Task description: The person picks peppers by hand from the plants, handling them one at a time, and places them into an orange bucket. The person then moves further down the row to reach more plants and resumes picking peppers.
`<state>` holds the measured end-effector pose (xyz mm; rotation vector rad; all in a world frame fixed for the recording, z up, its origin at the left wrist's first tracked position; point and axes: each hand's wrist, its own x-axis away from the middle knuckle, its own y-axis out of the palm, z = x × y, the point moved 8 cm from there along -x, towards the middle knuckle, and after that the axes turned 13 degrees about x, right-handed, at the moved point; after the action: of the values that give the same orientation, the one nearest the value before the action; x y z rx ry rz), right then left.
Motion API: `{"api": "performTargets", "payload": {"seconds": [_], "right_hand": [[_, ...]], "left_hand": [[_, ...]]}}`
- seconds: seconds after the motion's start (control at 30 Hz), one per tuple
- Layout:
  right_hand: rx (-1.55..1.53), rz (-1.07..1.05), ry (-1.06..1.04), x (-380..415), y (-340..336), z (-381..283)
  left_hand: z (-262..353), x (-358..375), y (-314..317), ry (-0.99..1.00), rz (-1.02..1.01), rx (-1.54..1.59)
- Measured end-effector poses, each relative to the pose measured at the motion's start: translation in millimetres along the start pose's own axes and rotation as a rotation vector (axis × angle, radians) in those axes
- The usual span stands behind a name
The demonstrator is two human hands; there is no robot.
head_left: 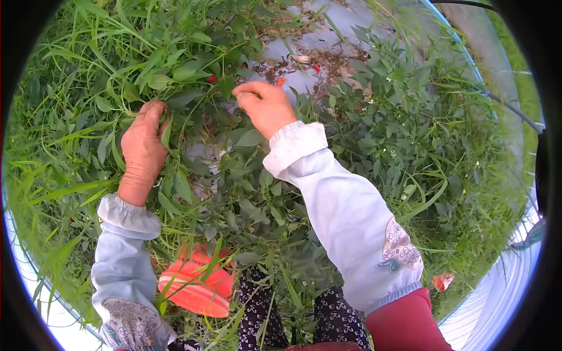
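Note:
My left hand is among the green plants at the left, its fingers curled together around a leafy stem. My right hand is near the top middle, thumb and fingers close together at the leaves; whatever lies between the fingertips is too small to make out. A small red fruit shows among the leaves between the two hands. Just above my right hand lies an orange-red piece, and a small red one is further right on the grey ground sheet.
An orange-red container stands tilted in the foliage near my legs. Leafy plants with small white flowers fill the right side. A blue-edged clear sheet and a dark pipe run along the upper right. Another orange-red piece lies lower right.

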<state>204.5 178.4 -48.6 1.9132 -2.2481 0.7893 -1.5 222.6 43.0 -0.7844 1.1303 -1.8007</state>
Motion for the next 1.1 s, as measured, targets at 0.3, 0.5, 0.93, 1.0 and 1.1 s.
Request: {"api": "performTargets", "payload": {"seconds": [0.3, 0.5, 0.93, 1.0, 1.1], "right_hand": [[0.346, 0.239, -0.156, -64.9, -34.5, -35.1], [1.186, -0.242, -0.419, -35.2, -8.3, -34.9], [1.252, -0.248, -0.434, -17.8, 5.6, -1.0], [1.245, -0.276, -0.429, -14.8, 3.7, -1.7], [1.262, -0.312, -0.405, -12.9, 2.5, 2.0]], "left_hand": [[58.8, 58.7, 53.4, 0.114, -0.176, 0.029], [79.5, 82.5, 87.2, 0.194, -0.205, 0.038], [130.4, 77.5, 75.8, 0.256, -0.306, 0.162], [140.1, 73.5, 65.5, 0.207, -0.317, 0.303], [144.0, 54.6, 18.1, 0.107, -0.129, 0.697]]}}
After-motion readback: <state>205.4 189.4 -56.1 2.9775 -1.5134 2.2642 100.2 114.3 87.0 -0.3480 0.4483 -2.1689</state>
